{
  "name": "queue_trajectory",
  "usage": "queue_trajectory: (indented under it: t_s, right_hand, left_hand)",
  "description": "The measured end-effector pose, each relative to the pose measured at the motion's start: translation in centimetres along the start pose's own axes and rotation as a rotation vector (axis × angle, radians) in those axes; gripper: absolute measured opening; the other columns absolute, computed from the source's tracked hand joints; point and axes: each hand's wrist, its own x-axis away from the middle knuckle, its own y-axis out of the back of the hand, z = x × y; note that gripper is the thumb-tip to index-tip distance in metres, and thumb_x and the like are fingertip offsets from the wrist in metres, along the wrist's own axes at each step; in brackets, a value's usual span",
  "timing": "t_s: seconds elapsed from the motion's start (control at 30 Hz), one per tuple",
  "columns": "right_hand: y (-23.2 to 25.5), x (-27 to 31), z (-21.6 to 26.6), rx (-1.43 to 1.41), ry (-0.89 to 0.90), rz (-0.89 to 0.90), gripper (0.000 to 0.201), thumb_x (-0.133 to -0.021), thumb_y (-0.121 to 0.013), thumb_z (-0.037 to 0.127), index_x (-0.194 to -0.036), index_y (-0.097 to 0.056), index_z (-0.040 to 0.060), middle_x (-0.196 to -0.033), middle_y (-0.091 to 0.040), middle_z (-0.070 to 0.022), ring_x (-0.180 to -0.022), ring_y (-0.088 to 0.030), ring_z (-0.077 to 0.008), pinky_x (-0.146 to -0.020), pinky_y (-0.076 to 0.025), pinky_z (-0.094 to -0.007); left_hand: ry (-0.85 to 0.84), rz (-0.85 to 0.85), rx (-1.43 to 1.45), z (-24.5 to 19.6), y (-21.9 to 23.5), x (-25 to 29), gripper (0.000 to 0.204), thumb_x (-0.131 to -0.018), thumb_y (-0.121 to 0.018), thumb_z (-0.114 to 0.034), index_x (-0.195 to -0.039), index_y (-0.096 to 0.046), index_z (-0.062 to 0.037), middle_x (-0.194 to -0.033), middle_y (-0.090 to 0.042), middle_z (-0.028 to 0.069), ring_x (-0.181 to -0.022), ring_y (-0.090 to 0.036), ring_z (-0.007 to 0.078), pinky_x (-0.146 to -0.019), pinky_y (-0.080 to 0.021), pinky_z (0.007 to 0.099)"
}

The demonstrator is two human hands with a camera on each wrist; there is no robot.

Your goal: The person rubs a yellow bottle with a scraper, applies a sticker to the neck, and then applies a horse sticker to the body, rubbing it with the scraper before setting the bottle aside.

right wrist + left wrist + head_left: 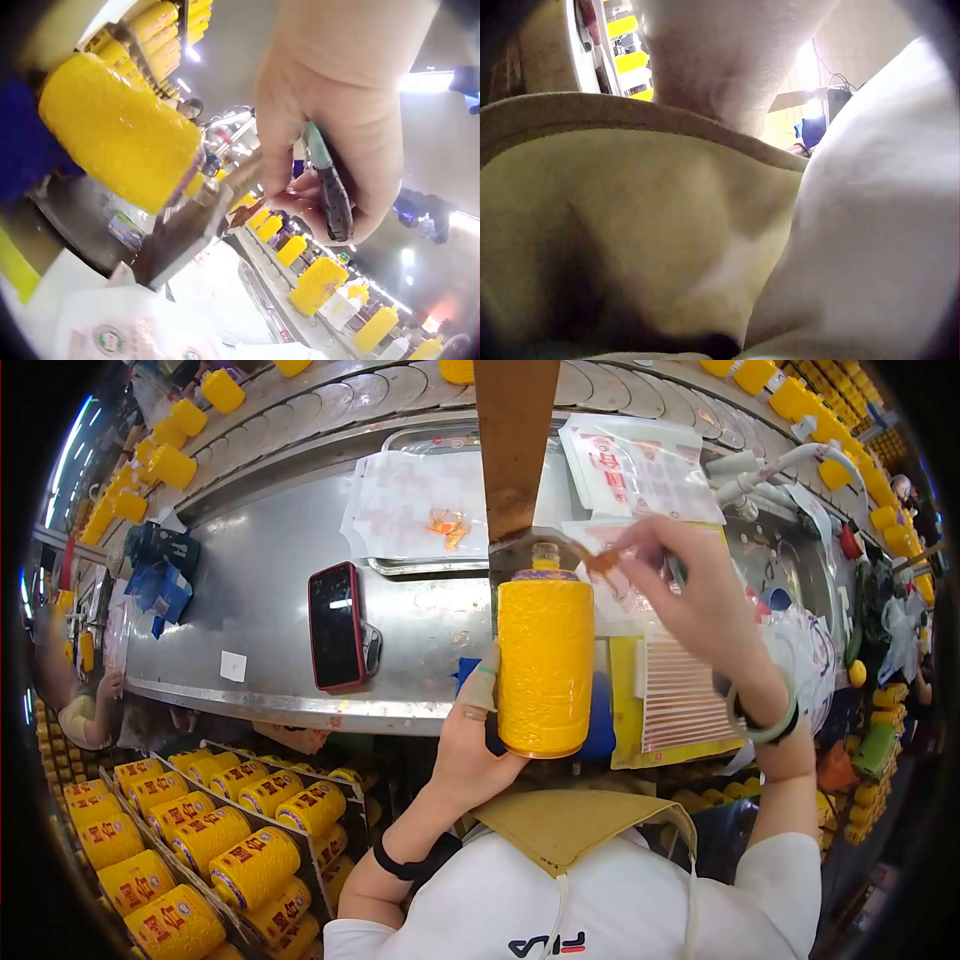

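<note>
A yellow embossed bottle [546, 665] stands upright before the person's chest, its narrow glass neck [545, 555] uncovered at the top. The left hand [468, 755] grips it low on its left side, with covers on some fingertips. Beside the neck, the right hand [690, 585] pinches a thin reddish-brown strip [246, 214] between thumb and fingers. Tucked in that same palm is a slim tool [330, 180] with a teal end and a dark speckled body. The left wrist view shows mostly the apron [630, 225] and a forearm [720, 60]; the left hand is hidden there.
A brown post [515, 450] rises behind the bottle. On the metal bench lie a phone [336, 625], a tray with orange-red strips [448, 528], printed sheets [635, 465] and a striped stack [690, 695]. Crates of yellow bottles [255, 865] stand lower left; a conveyor [330, 410] runs behind.
</note>
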Motion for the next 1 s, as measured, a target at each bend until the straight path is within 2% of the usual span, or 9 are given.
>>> queue_trajectory:
  t_s: [0.03, 0.07, 0.23, 0.3, 0.33, 0.43, 0.57, 0.77, 1.0]
  right_hand:
    - [-0.3, 1.2, 0.6, -0.003, -0.004, 0.0, 0.01, -0.091, -0.069, 0.004, -0.1, -0.072, 0.0031, -0.076, -0.065, -0.0088, -0.073, -0.061, -0.0207, -0.07, -0.049, -0.0325]
    - [-0.7, 2.3, 1.3, -0.081, -0.064, -0.039, 0.009, -0.092, -0.069, 0.003, -0.101, -0.071, 0.0023, -0.077, -0.063, -0.0061, -0.073, -0.059, -0.016, -0.07, -0.048, -0.03]
    - [-2.0, 4.5, 4.9, -0.36, -0.195, -0.146, 0.013, -0.095, -0.071, 0.003, -0.108, -0.068, 0.0013, -0.081, -0.06, 0.0009, -0.078, -0.054, -0.0062, -0.072, -0.045, -0.0243]
    - [-4.0, 5.3, 4.8, -0.644, -0.287, -0.192, 0.021, -0.096, -0.07, 0.003, -0.116, -0.065, 0.0022, -0.084, -0.06, 0.0025, -0.08, -0.053, -0.004, -0.075, -0.044, -0.022]
    - [-4.9, 5.7, 4.6, -0.653, -0.327, -0.158, 0.023, -0.097, -0.069, 0.002, -0.12, -0.063, 0.0026, -0.082, -0.059, 0.0025, -0.081, -0.053, -0.0037, -0.075, -0.043, -0.0209]
    - [-7.6, 7.4, 3.5, -0.622, -0.389, -0.171, 0.03, -0.097, -0.069, 0.003, -0.126, -0.06, 0.0042, -0.081, -0.056, 0.0034, -0.076, -0.051, -0.0045, -0.073, -0.042, -0.0227]
    - [-8.4, 8.6, 2.8, -0.578, -0.404, -0.204, 0.034, -0.098, -0.068, 0.003, -0.131, -0.057, 0.0049, -0.082, -0.054, 0.0036, -0.077, -0.049, -0.0044, -0.074, -0.04, -0.0228]
    - [-8.1, 7.8, 0.7, -0.85, -0.554, -0.187, 0.04, -0.101, -0.067, 0.008, -0.138, -0.053, 0.0032, -0.089, -0.053, 0.002, -0.086, -0.05, -0.0046, -0.078, -0.041, -0.0224]
    - [-9.1, 7.0, 0.7, -0.975, -0.61, -0.113, 0.063, -0.101, -0.072, 0.015, -0.153, -0.042, 0.0009, -0.093, -0.051, 0.0028, -0.091, -0.054, -0.0066, -0.085, -0.044, -0.0235]
  left_hand:
    - [-0.013, 0.027, -0.069, -0.2, 0.4, -0.2, 0.099, -0.078, -0.088, -0.006, -0.161, -0.034, 0.0028, -0.148, -0.058, 0.0208, -0.139, -0.057, 0.0294, -0.116, -0.042, 0.0397]
    - [0.007, 0.135, -0.028, -0.4, 1.3, -0.6, 0.105, -0.079, -0.088, -0.008, -0.163, -0.026, 0.0042, -0.157, -0.049, 0.0215, -0.145, -0.049, 0.0305, -0.121, -0.037, 0.0404]
    - [0.0, 0.193, 0.182, -2.3, 2.4, -2.7, 0.106, -0.082, -0.089, -0.017, -0.162, -0.025, 0.0068, -0.16, -0.043, 0.0219, -0.15, -0.043, 0.029, -0.124, -0.033, 0.0422]
    - [0.139, 0.038, 0.541, -2.1, 1.5, -3.4, 0.094, -0.092, -0.081, -0.016, -0.163, -0.024, 0.0064, -0.16, -0.043, 0.0216, -0.15, -0.042, 0.0276, -0.124, -0.033, 0.0414]
    - [0.17, -0.01, 0.571, -2.4, 1.1, -4.0, 0.075, -0.102, -0.07, -0.014, -0.161, -0.028, 0.0056, -0.157, -0.046, 0.0198, -0.146, -0.046, 0.0258, -0.122, -0.035, 0.0399]
    - [0.345, -0.009, 0.726, -3.7, 0.6, -5.9, 0.064, -0.105, -0.065, -0.013, -0.158, -0.033, 0.0046, -0.152, -0.052, 0.0178, -0.14, -0.052, 0.0235, -0.118, -0.04, 0.0378]
    - [0.356, -0.001, 0.73, -3.2, 0.5, -6.6, 0.066, -0.102, -0.07, -0.014, -0.156, -0.036, 0.0017, -0.148, -0.055, 0.0158, -0.135, -0.057, 0.0204, -0.113, -0.046, 0.0356]
    - [0.434, 0.069, 0.752, -2.6, 1.5, -7.0, 0.073, -0.099, -0.075, -0.012, -0.158, -0.034, 0.0004, -0.149, -0.055, 0.0165, -0.135, -0.057, 0.0213, -0.113, -0.047, 0.0367]
    - [0.44, 0.046, 0.813, -2.4, 1.4, -7.0, 0.069, -0.1, -0.072, -0.011, -0.157, -0.035, 0.0001, -0.149, -0.056, 0.0158, -0.136, -0.057, 0.0207, -0.115, -0.045, 0.0364]
